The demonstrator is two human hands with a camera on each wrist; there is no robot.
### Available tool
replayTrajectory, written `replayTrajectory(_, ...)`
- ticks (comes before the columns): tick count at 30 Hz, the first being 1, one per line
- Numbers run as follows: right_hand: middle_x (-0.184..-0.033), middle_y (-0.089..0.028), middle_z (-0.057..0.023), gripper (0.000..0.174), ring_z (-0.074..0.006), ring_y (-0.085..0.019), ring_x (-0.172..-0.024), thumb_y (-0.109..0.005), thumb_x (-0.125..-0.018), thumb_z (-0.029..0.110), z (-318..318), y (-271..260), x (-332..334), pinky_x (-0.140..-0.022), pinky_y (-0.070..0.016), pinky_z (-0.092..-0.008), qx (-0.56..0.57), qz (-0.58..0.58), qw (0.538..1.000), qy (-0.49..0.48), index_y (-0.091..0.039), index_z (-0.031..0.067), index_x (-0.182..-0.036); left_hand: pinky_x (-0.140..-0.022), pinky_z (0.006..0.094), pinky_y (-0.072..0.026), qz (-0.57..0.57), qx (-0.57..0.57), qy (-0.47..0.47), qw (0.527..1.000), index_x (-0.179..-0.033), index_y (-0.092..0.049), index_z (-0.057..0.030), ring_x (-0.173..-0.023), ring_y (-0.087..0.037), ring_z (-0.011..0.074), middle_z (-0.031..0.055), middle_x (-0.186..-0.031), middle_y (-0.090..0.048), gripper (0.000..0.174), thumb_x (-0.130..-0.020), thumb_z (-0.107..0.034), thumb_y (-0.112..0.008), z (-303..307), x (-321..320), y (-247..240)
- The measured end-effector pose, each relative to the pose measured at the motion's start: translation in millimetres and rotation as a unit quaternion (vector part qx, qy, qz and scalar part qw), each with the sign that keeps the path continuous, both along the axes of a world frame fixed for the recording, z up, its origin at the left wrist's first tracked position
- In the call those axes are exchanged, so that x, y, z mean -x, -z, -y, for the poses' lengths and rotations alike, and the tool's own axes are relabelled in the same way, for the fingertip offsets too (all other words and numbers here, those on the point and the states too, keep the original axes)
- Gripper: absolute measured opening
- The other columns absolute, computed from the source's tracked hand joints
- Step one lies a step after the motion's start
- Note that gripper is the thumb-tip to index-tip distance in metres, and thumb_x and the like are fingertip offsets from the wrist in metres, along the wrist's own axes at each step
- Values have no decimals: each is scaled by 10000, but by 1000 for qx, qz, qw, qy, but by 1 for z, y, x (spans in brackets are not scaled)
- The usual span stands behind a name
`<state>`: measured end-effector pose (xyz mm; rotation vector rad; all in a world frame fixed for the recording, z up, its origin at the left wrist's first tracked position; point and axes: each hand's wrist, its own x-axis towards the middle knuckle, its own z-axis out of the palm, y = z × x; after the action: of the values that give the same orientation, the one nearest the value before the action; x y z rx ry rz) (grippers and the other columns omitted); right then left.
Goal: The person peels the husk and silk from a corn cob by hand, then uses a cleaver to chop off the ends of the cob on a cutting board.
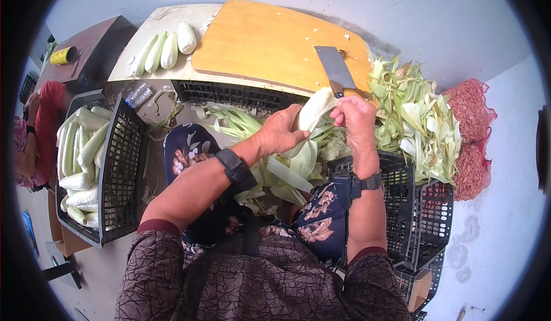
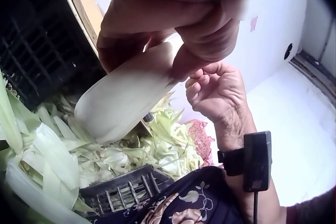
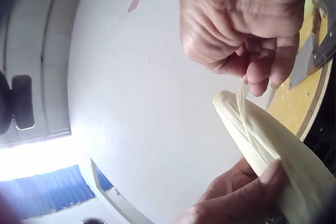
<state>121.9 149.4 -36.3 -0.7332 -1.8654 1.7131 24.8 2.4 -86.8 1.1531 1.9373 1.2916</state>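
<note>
A pale ear of corn (image 1: 314, 110) in its inner husk is gripped by the left hand (image 1: 282, 130), thumb on one side and fingers on the other. In the right wrist view, the right hand (image 3: 241, 24) pinches a thin strip of husk (image 3: 242, 98) at the narrow end of the ear (image 3: 278, 153). The left hand (image 3: 239, 192) holds that ear lower down. In the left wrist view the ear (image 2: 123, 98) hangs below the left hand (image 2: 173, 19), and the right hand (image 2: 218, 92) has its fingers curled beside it.
A cleaver (image 1: 333, 68) lies on the yellow board (image 1: 258, 40); several ears (image 1: 169, 50) lie left of it. A crate (image 1: 123, 166) of ears stands at left. Husks (image 1: 413, 114) heap over crates at right, beside red mesh sacks (image 1: 468, 111). Another person (image 1: 46, 131) is at far left.
</note>
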Motion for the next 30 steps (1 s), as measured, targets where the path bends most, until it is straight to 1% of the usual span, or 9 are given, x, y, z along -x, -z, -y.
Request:
replayTrajectory(3,-597,-580,-76,119,-79,-482,-458,-502,-768,50,0,-3,-1,-436,-411,-204,41,-14,999,0,-585,-35,-770,-767,307,-447,63,-38,14,997,-1129,-461,18,-832,-541,169,120,-921,-580,450,-756,-154,-646,-1,2,3)
replayTrajectory(6,-600,-579,-78,118,-82,-483,-461,-497,-766,45,-2,-5,-2,-440,-417,-209,57,-7,998,15,-582,-36,-776,-776,302,-440,80,-55,30,995,-1142,-452,23,-841,-522,153,98,-930,-571,448,-766,-143,-631,-1,5,2)
replayTrajectory(13,-607,-582,-85,130,-84,-492,-468,-495,-779,53,1,-5,-1,-449,-431,-215,43,-5,999,-17,-584,-42,-786,-821,307,-427,84,-58,47,994,-1171,-434,27,-891,-522,163,107,-960,-563,462,-776,-137,-609,2,6,-1)
replayTrajectory(16,-608,-582,-78,168,-78,-492,-464,-529,-824,119,0,-4,0,-446,-427,-201,37,-26,998,-42,-588,-36,-792,-844,312,-418,85,-48,63,993,-1181,-428,27,-925,-520,171,119,-991,-560,471,-774,-134,-606,3,6,-1)
replayTrajectory(18,-597,-577,-64,262,-65,-489,-457,-564,-856,227,1,-5,1,-439,-417,-183,50,-25,997,-54,-593,-25,-790,-852,314,-414,65,-34,72,995,-1182,-426,27,-943,-518,177,126,-1008,-558,475,-772,-131,-605,3,5,-3)
replayTrajectory(21,-584,-573,-53,317,-53,-485,-450,-585,-854,294,0,-1,1,-431,-407,-174,24,-10,998,-64,-596,-12,-772,-851,316,-415,60,-34,76,995,-1191,-422,26,-942,-520,179,126,-1007,-559,489,-766,-128,-609,2,6,2)
replayTrajectory(25,-578,-573,-50,304,-53,-487,-453,-579,-859,280,0,1,-1,-428,-404,-175,7,8,997,-76,-595,-5,-753,-851,322,-417,40,-40,80,995,-1203,-416,21,-942,-521,179,124,-1010,-558,499,-764,-114,-610,1,6,5)
replayTrajectory(28,-580,-576,-48,279,-55,-486,-454,-571,-865,252,0,2,-2,-431,-403,-177,10,-15,996,-89,-594,1,-745,-876,324,-404,89,-28,96,991,-1225,-406,10,-970,-509,178,111,-1049,-548,498,-772,-80,-593,1,6,6)
replayTrajectory(30,-589,-582,-53,256,-59,-487,-458,-563,-869,228,-1,2,-2,-439,-408,-181,26,-35,994,-103,-596,3,-752,-910,318,-380,183,-67,111,975,-1239,-400,-3,-1017,-488,176,97,-1093,-530,490,-779,-39,-567,0,5,8)
